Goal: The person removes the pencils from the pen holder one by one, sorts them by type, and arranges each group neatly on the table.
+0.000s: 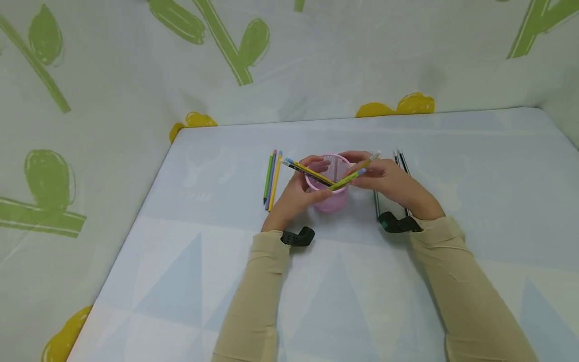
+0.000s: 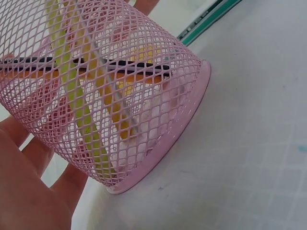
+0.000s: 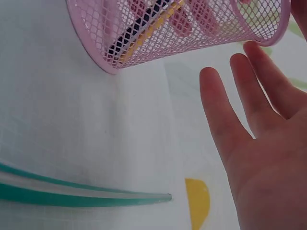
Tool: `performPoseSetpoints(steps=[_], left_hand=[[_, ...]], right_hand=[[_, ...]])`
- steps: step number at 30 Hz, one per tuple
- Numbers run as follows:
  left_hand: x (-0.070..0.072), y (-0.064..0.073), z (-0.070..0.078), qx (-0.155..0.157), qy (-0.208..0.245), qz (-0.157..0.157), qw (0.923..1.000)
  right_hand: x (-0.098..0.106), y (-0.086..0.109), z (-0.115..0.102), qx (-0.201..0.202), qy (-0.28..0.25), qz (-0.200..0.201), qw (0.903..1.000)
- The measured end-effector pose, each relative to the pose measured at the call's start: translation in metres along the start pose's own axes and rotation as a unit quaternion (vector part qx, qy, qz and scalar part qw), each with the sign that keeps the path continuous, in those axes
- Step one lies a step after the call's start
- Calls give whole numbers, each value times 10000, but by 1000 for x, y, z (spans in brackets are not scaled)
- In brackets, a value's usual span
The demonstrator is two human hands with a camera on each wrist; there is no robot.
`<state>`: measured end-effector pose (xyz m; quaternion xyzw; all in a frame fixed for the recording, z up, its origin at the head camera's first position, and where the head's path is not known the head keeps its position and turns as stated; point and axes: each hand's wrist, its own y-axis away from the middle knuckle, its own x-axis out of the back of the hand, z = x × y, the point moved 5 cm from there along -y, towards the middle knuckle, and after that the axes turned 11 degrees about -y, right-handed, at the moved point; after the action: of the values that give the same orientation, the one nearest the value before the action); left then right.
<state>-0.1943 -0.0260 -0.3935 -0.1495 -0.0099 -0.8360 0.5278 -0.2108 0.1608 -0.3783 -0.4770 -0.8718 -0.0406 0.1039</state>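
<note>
A pink mesh pencil cup (image 1: 332,203) stands on the table with several pencils leaning in it. My left hand (image 1: 296,193) grips it round its left side; in the left wrist view those fingers show through the mesh. A black pencil (image 1: 312,175) and a yellow pencil (image 1: 305,169) lean left over the rim. A yellow-green pencil (image 1: 346,180) and another yellowish pencil (image 1: 368,161) lean right. Beside their upper ends is my right hand (image 1: 389,178), its fingertips near the rim. Straight, spread fingers (image 3: 220,105) show in the right wrist view; whether the thumb touches a pencil is hidden.
Left of the cup lie a green pencil (image 1: 269,176), a purple pencil (image 1: 272,178) and a yellow pencil (image 1: 275,181). A teal pencil (image 3: 86,195) lies right of the cup, near dark pencils (image 1: 402,161) partly covered by my right hand. A patterned cloth covers the table (image 1: 339,311).
</note>
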Motion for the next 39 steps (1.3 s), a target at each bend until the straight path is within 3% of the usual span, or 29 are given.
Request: performPoseSetpoints(steps=[6, 14, 18, 21, 25, 29, 33, 39], left_hand=[[0, 1, -2, 68, -76, 19, 9999], [-1, 2, -2, -109, 13, 31, 9999], [-1, 3, 0, -185, 33, 32, 9998], [-1, 4, 0, -181, 36, 41, 9998], [0, 4, 0, -171, 25, 62, 9998], [-1, 2, 1, -162, 11, 12, 9999], [-1, 3, 1, -156, 30, 39, 9999], [0, 2, 1, -96, -43, 32, 9999]], right_hand=[[12, 10, -16, -26, -452, 590, 9972], [33, 26, -26, 502, -1068, 1180, 9860], [49, 30, -19, 995, -2085, 1274, 9646], [61, 35, -15, 1317, -2894, 1340, 9386], [75, 42, -12, 1575, -3417, 1545, 9135], [84, 48, -7, 1680, -3653, 1789, 8980], [90, 52, -3, 1573, -3471, 2048, 9016], [97, 57, 6, 1031, -3022, 2515, 9136]])
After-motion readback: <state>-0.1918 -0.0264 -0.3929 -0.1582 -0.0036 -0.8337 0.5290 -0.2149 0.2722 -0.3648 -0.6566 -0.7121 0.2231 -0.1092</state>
